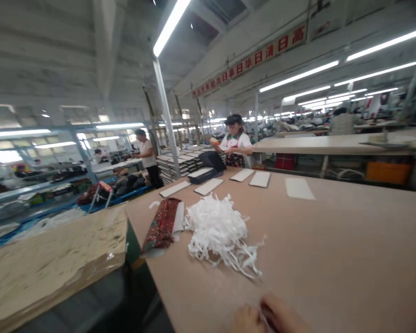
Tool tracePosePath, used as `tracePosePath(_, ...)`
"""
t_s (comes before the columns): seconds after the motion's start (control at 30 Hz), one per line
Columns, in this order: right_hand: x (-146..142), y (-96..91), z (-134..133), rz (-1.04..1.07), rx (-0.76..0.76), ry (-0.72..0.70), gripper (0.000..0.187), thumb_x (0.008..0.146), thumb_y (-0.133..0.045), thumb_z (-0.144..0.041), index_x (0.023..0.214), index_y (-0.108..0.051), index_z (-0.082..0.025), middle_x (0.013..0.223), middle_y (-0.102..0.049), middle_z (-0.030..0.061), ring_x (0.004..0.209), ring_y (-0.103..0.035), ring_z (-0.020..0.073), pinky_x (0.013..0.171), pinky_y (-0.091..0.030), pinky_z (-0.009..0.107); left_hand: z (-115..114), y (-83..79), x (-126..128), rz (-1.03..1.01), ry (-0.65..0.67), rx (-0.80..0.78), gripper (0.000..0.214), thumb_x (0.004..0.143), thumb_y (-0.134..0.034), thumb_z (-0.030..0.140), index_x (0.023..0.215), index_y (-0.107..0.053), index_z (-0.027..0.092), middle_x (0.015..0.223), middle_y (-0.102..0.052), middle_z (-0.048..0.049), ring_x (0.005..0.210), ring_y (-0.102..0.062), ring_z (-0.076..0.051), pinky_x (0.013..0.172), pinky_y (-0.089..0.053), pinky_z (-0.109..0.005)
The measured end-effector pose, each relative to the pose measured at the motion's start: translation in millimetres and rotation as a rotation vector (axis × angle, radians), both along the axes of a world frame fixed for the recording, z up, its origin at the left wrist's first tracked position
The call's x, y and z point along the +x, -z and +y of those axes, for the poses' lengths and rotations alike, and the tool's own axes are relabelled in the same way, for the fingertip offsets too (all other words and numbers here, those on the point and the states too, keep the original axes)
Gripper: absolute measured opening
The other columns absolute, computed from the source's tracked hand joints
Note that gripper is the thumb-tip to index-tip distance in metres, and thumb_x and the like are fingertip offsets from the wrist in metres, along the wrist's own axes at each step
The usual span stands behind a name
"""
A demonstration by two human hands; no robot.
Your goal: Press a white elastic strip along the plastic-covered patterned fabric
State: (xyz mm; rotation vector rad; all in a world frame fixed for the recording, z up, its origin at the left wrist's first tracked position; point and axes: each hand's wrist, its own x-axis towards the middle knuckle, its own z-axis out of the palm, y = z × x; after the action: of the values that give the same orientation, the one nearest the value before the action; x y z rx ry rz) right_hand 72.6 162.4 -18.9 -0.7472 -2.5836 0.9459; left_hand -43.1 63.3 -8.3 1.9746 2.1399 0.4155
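Observation:
At the bottom edge of the view my left hand (248, 319) and my right hand (283, 316) are close together over the brown tabletop (339, 240). Both are partly cut off and slightly blurred, with curled fingers. A thin pale edge shows between them, too little of it to name. Beyond the hands lies a loose heap of white strips (218, 226). To its left is a folded red patterned cloth (163, 223) with a white layer along one side.
Several flat white panels, among them one on the right (300, 188), lie along the table's far side. A co-worker (236, 141) stands behind them, beside stacked panels (166, 167). Another table (55, 259) adjoins on the left, across a dark gap.

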Motion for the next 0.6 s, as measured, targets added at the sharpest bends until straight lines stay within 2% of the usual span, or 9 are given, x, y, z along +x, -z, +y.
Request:
tracePosePath(0.03, 3.5, -4.8, 0.6, -0.044, 0.005, -0.02, 0.02, 0.075, -0.047, -0.008, 0.072, -0.06, -0.023, 0.084, -0.063, 0.0071, 0.08, -0.057, 0.0178, 0.075, -0.043, 0.028, -4.8, 1.9, 8.7, 0.038, -0.002, -0.033, 0.014, 0.083, -0.048, 0.014, 0.091, -0.06, 0.017, 0.095, -0.06, -0.0099, 0.09, -0.053, -0.022, 0.076, -0.047, -0.037)
tracePosePath(0.1, 6.4, -14.6, 4.4, -0.079, 0.048, -0.068, 0.021, 0.073, -0.043, -0.008, 0.079, -0.061, -0.017, 0.086, -0.063, 0.008, 0.082, -0.056, 0.0183, 0.075, -0.042, 0.028, -10.9, 0.5, 17.9, 0.154, 0.013, 0.019, 0.019, 0.081, -0.049, 0.009, 0.095, -0.059, 0.016, 0.099, -0.058, -0.0102, 0.094, -0.052, -0.023, 0.081, -0.045, -0.038)
tracePosePath(0.2, 4.8, -22.7, 11.4, -0.119, 0.036, -0.042, 0.021, 0.074, -0.044, -0.01, 0.081, -0.062, -0.017, 0.088, -0.062, 0.0051, 0.086, -0.055, 0.0162, 0.078, -0.04, 0.024, -10.7, -3.9, 14.9, 0.224, 0.062, 0.086, 0.02, 0.082, -0.045, 0.006, 0.093, -0.059, 0.016, 0.094, -0.058, -0.0076, 0.089, -0.052, -0.021, 0.078, -0.045, -0.035)
tracePosePath(0.4, -0.1, -21.2, 13.0, -0.158, 0.064, -0.026, 0.021, 0.076, -0.042, -0.011, 0.083, -0.061, -0.016, 0.088, -0.061, 0.0056, 0.084, -0.055, 0.016, 0.076, -0.039, 0.023, -9.6, -4.0, 10.2, 0.304, 0.094, 0.126, 0.022, 0.082, -0.045, 0.005, 0.095, -0.058, 0.016, 0.093, -0.058, -0.0055, 0.086, -0.052, -0.02, 0.076, -0.045, -0.033)
tracePosePath(0.6, -5.0, -17.9, 16.2, -0.206, 0.08, -0.041, 0.017, 0.076, -0.045, -0.013, 0.083, -0.06, -0.016, 0.089, -0.061, 0.0071, 0.085, -0.055, 0.0185, 0.076, -0.04, 0.025, -11.0, -11.6, 14.1, 0.326, 0.092, 0.045, 0.028, 0.082, -0.044, 0.005, 0.106, -0.054, 0.015, 0.097, -0.057, -0.006, 0.087, -0.052, -0.019, 0.078, -0.046, -0.033)
